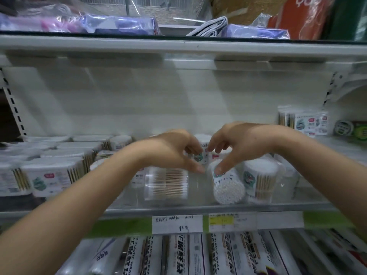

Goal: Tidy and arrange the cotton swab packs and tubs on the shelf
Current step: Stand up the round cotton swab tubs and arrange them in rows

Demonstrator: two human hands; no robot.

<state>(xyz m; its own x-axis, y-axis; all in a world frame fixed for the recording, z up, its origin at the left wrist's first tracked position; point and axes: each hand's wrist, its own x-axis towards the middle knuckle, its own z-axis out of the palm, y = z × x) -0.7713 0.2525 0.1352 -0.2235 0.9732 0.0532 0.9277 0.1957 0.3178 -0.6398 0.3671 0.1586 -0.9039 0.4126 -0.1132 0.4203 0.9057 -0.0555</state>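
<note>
1. Both bare arms reach in over the middle shelf point(198, 207), hands meeting near its centre.
2. Left hand point(174, 150): fingers curled downward, tips close together by a small tub standing at the back point(204, 141). Whether it actually grips anything cannot be told; blur hides the contact.
3. Right hand point(232, 145): fingers spread and arched, thumb tip pressing on the label end of a round cotton swab tub point(228, 187) tipped on its side, white swab heads facing the camera. Hand is open, touching, not closed around it.
4. Just beside that tub on the right, another round tub point(260, 181) stands upright, wooden sticks visible through the wall.
5. Left of the gap, a clear tub point(166, 183) lies with its swabs running sideways, below the left hand.
6. Far left: flat rectangular cotton swab packs point(49, 175) stacked in rows, several deep.
7. Far right, well apart: a lone swab pack point(303, 122) against the back wall, near green tape rolls point(344, 128).
8. Shelf edge carries a handwritten price tag point(177, 224); plastic wrap boxes point(178, 255) sit on the level below.
</note>
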